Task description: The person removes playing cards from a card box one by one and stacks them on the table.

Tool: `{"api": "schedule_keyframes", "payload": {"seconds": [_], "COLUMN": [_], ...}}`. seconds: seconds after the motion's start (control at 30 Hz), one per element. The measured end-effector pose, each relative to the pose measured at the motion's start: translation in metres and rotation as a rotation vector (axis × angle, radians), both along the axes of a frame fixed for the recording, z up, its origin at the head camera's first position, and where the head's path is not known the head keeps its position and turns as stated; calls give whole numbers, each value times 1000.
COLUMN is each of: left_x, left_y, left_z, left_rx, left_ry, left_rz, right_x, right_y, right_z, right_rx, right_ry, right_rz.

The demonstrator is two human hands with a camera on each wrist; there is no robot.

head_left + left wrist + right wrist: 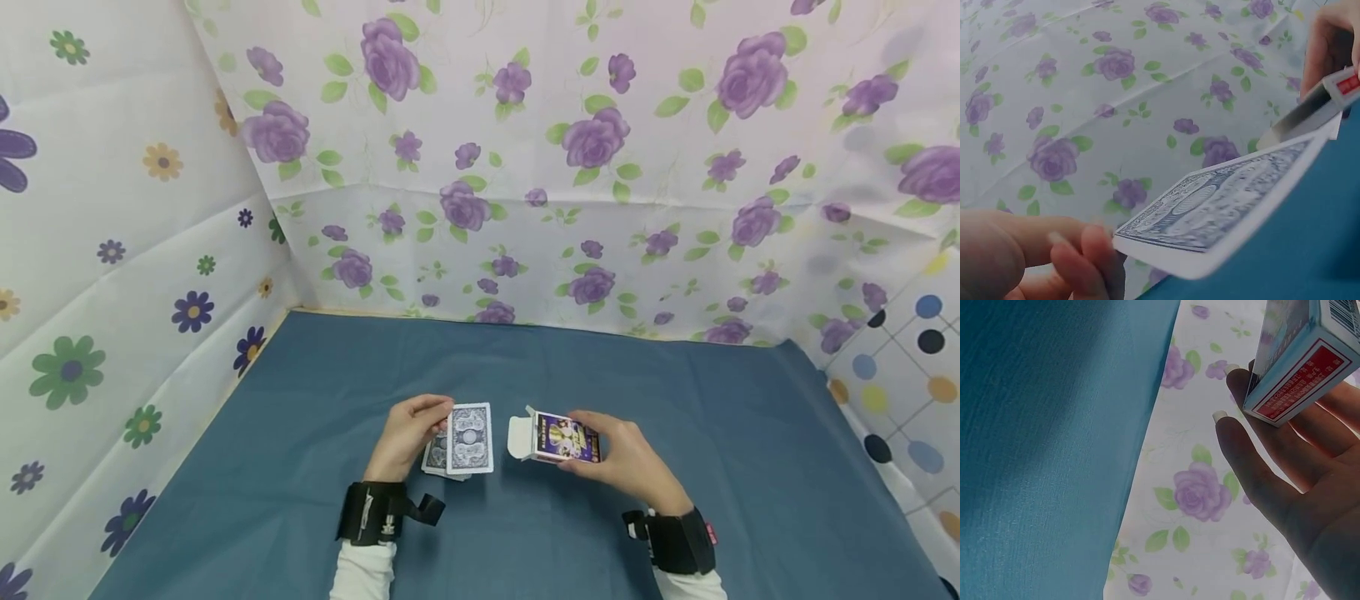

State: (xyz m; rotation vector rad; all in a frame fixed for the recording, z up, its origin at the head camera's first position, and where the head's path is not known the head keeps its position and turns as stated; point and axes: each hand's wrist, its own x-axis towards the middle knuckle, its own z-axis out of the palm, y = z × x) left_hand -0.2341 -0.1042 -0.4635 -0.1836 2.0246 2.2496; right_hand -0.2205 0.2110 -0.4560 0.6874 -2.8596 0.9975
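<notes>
My left hand pinches a playing card at its corner, its blue-and-white patterned back turned up. The same card stretches away from the fingertips in the left wrist view. Beneath it, partly hidden, more cards with the same back lie on the table. My right hand grips a card box with a dark purple and gold picture, thumb and fingers on opposite sides. Its white end flap stands open toward the cards. A red printed panel shows on the box in the right wrist view.
A blue cloth covers the table. Behind it hangs a white sheet with purple roses, and a flowered sheet runs along the left. A dotted sheet is at the right.
</notes>
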Motion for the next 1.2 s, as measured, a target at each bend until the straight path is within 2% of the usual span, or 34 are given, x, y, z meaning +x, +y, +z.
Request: {"api": "schedule_keyframes", "payload": {"seconds": [0.13, 0.33, 0.47, 0.73, 0.93, 1.03, 1.2], "left_x": [-2, -6, -9, -10, -10, -11, -11], "left_y": [-6, -13, -14, -9, -6, -4, 0], "left_z": [-11, -31, -39, -47, -52, -54, -54], "left_rx": [-86, -257, -283, -329, -356, -395, -477], "left_ry": [-18, -39, -33, -16, 42, 71, 74], "left_rz": [49, 168, 214, 267, 294, 316, 345], "right_x": [0, 1, 1, 0, 0, 0, 0], "right_y": [-1, -2, -2, -3, -3, -3, -3], "right_z": [-1, -3, -3, -2, -2, -2, -3], "right_rx": [3, 1, 10, 17, 17, 11, 11], "right_ry": [8, -16, -16, -11, -10, -12, -31], "right_rz": [0, -8, -13, 8, 4, 3, -3]}}
